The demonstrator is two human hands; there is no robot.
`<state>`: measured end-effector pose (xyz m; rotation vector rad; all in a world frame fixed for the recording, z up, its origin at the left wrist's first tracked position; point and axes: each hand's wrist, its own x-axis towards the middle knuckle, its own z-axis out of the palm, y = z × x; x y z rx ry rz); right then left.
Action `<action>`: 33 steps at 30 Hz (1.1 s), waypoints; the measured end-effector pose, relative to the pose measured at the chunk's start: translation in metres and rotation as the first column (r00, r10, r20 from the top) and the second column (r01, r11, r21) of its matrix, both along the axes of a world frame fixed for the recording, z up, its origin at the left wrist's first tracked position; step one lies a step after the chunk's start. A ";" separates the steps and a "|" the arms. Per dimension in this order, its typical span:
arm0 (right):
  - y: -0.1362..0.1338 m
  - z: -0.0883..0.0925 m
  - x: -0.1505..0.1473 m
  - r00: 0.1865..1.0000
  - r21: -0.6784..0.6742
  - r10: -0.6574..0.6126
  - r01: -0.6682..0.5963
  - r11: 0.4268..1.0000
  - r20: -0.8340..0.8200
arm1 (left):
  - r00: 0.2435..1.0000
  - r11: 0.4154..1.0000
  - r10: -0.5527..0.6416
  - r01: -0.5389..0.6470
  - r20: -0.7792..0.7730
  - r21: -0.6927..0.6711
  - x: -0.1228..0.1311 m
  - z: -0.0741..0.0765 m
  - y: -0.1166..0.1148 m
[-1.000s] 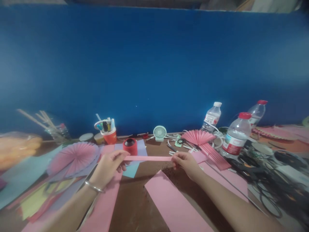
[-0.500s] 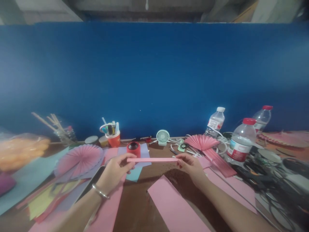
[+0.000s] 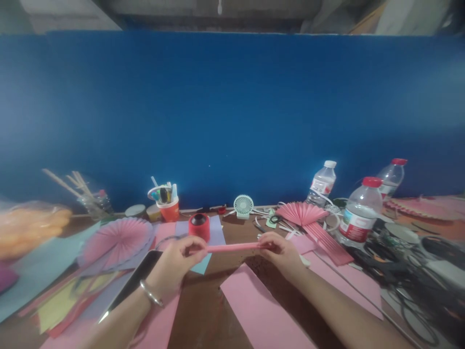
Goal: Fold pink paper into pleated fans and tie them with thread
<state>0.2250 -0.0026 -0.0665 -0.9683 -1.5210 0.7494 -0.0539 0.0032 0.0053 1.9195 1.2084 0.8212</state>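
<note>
A narrow folded strip of pink paper [image 3: 234, 247] is stretched level between my two hands, above the brown table. My left hand [image 3: 185, 254], with a silver bangle on its wrist, pinches the strip's left end. At the right end, the fingers and thumb of my right hand [image 3: 278, 252] are closed on the paper. Below the strip lies a flat pink paper sheet [image 3: 261, 308]. Just behind my left hand stands a red round object with a dark top [image 3: 199, 228], on lilac paper.
Pink pleated paper fans [image 3: 119, 242] lie left and right [image 3: 301, 213]. A small mint fan [image 3: 243, 207] and a red cup of pens [image 3: 169, 208] stand at the back. Plastic bottles [image 3: 361, 211] and tangled black cables [image 3: 381, 261] crowd the right. A phone [image 3: 134, 281] lies by my left forearm.
The strip has come slightly lower and its face has tilted, so it looks thinner and rounder. My fingers have curled further round both ends, and my hands are a little closer together.
</note>
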 end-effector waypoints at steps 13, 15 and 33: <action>-0.041 0.023 -0.055 0.716 -0.403 -0.087 -0.285 0.870 -0.693 | 0.977 0.978 -0.141 0.112 -0.161 -0.175 0.028 -0.008 -0.035; -0.044 0.022 -0.061 0.718 -0.429 -0.067 -0.335 0.839 -0.693 | 0.975 0.982 -0.152 0.129 -0.165 -0.138 0.033 -0.011 -0.041; -0.049 0.013 -0.066 0.720 -0.389 0.127 -0.505 0.770 -0.682 | 0.992 0.964 -0.115 0.124 0.050 -0.236 0.044 -0.012 -0.046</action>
